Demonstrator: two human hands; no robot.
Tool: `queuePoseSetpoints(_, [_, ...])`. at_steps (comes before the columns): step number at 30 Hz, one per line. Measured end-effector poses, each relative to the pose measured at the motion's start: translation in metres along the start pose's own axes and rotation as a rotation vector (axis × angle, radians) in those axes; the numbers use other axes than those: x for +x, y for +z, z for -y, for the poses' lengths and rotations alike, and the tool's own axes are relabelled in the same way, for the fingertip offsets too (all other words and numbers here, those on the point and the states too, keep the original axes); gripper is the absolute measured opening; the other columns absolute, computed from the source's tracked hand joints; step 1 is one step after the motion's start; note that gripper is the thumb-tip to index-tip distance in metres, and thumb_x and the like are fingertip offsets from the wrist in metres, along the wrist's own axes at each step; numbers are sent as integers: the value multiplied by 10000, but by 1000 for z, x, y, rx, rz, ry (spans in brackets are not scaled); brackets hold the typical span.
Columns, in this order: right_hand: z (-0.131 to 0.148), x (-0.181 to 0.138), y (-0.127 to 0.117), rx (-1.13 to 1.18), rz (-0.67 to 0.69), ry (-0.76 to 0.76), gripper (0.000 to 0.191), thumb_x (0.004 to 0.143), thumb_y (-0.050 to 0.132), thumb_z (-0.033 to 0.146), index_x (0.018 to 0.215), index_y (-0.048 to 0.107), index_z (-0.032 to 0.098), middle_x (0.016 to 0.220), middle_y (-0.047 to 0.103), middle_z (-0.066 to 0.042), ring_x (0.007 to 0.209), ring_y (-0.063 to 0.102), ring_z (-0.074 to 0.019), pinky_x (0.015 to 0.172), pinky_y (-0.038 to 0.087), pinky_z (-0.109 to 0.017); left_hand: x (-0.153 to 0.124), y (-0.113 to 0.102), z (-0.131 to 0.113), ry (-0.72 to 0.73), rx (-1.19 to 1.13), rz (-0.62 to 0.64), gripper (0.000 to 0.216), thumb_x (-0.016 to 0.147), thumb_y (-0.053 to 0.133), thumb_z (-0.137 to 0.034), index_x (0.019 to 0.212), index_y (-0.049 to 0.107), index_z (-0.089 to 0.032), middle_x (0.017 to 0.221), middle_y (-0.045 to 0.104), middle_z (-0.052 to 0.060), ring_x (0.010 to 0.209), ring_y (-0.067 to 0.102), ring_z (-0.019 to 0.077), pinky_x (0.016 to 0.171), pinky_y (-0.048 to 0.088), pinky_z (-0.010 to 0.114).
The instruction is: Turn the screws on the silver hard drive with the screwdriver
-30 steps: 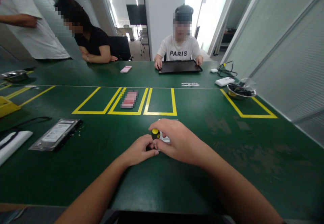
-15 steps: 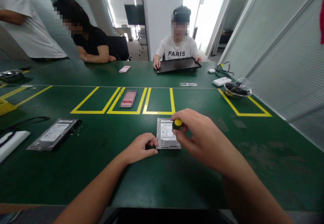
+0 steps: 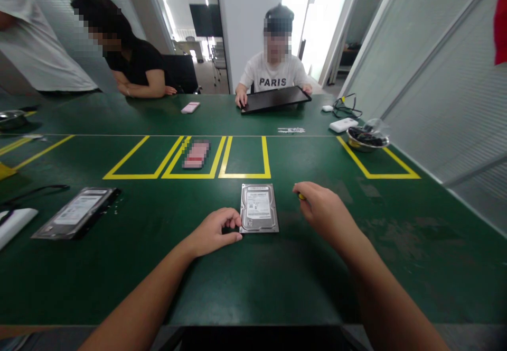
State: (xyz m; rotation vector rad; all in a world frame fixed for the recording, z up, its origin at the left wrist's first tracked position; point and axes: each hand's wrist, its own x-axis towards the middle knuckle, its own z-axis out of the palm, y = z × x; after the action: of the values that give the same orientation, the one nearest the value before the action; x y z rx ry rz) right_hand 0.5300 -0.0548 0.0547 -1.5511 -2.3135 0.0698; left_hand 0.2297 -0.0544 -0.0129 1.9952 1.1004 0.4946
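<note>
A silver hard drive (image 3: 259,208) with a white label lies flat on the green table (image 3: 253,277) in front of me. My left hand (image 3: 216,231) rests curled at the drive's lower left corner, fingers pressed against its edge. To the right of the drive, my right hand (image 3: 322,210) is closed round a small screwdriver whose yellow tip (image 3: 301,196) just shows past the fingers; the hand sits low on the table, a little apart from the drive.
A second hard drive (image 3: 75,212) in a clear bag lies at the left, with a white object (image 3: 13,221) beyond it. Yellow tape boxes (image 3: 186,156) mark the table. A metal bowl (image 3: 366,138) sits far right. Two people sit opposite, one holding a black tray (image 3: 275,99).
My right hand with the screwdriver has moved off the hard drive to the right and down onto the table, uncovering the drive. My left hand has stayed at the drive's corner.
</note>
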Motion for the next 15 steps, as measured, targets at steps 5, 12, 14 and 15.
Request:
queuePoseSetpoints(5, [-16, -6, 12, -53, 89, -63, 172, 829, 500, 112, 957, 597, 173, 984, 653, -90, 879, 607, -206, 767, 429, -305, 0, 0, 1, 5, -3, -15, 187, 779, 678, -298, 903, 600, -182, 845, 547, -4, 786, 512, 143, 707, 406, 254])
queuePoseSetpoints(12, [-17, -11, 21, -77, 210, -40, 82, 840, 563, 188, 910, 606, 191, 1093, 557, -86, 790, 593, -171, 719, 457, -302, 0, 1, 4, 16, 3, -10, 190, 783, 680, -297, 910, 601, -181, 845, 540, -5, 781, 509, 138, 707, 406, 246])
queuePoseSetpoints(14, [-18, -12, 24, -82, 229, 3, 99, 824, 576, 175, 917, 608, 186, 1145, 519, -100, 786, 597, -166, 732, 466, -307, 0, 1, 4, 23, 2, -4, 189, 785, 680, -294, 914, 600, -182, 849, 541, -6, 786, 510, 137, 712, 406, 245])
queuePoseSetpoints(15, [-19, -12, 26, -74, 243, 25, 107, 817, 578, 167, 919, 605, 183, 1155, 504, -106, 783, 599, -162, 737, 470, -306, -1, 1, 4, 25, 2, -3, 190, 785, 680, -293, 915, 599, -181, 852, 542, -5, 790, 511, 138, 714, 406, 246])
